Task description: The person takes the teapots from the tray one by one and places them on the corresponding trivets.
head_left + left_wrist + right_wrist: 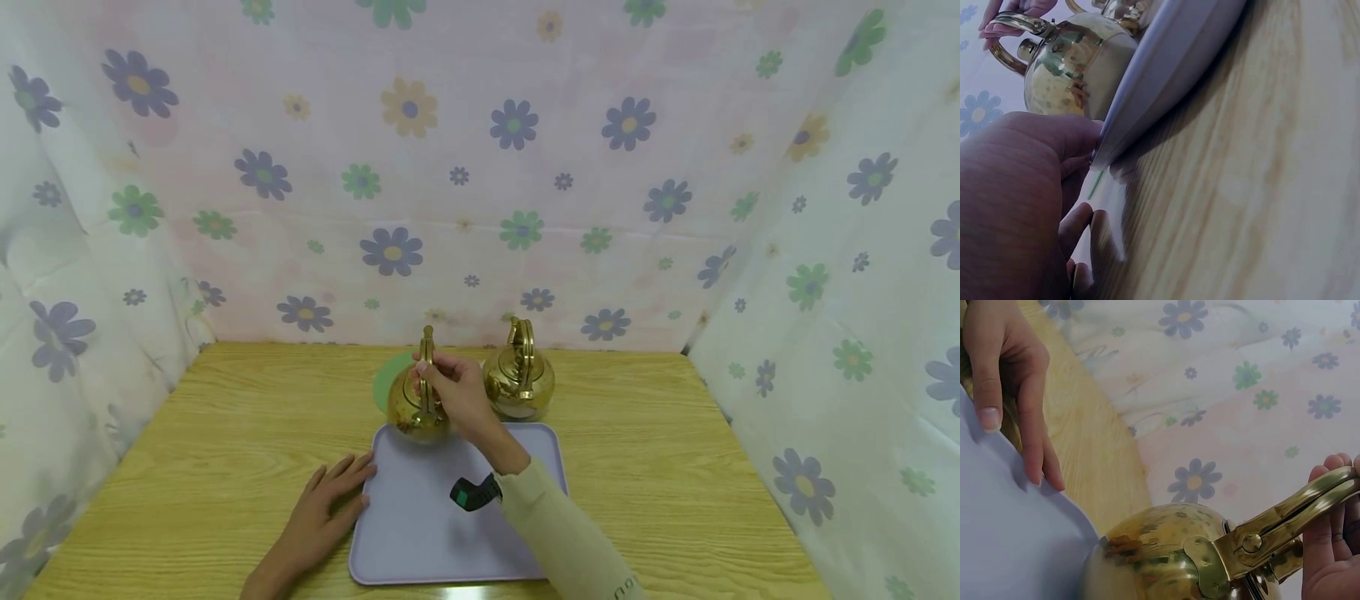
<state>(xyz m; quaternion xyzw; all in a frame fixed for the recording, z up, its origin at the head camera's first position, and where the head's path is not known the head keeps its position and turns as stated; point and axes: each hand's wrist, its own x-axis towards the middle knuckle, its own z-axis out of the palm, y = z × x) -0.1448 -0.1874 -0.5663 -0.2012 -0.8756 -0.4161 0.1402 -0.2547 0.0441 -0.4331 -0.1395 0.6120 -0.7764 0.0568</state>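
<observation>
A brass kettle [412, 421] is at the back left of the pale purple tray [420, 525], overlapping its back rim in the head view. My right hand [467, 400] grips its upright handle [1291, 515], fingers and thumb around the metal. I cannot tell whether the kettle's base rests on the tray or hangs just above it. With fingers extended, my left hand [322, 508] touches the tray's left edge; in the left wrist view the thumb [1072, 134] lies against the rim. A second brass kettle [517, 387] stands behind the tray, right of the first.
A round green mat [384, 385] lies partly hidden behind the gripped kettle. The wooden table [660, 483] extends on both sides of the tray. A flowered cloth [450, 200] hangs behind and at the sides. A black device [474, 493] sits at my right wrist.
</observation>
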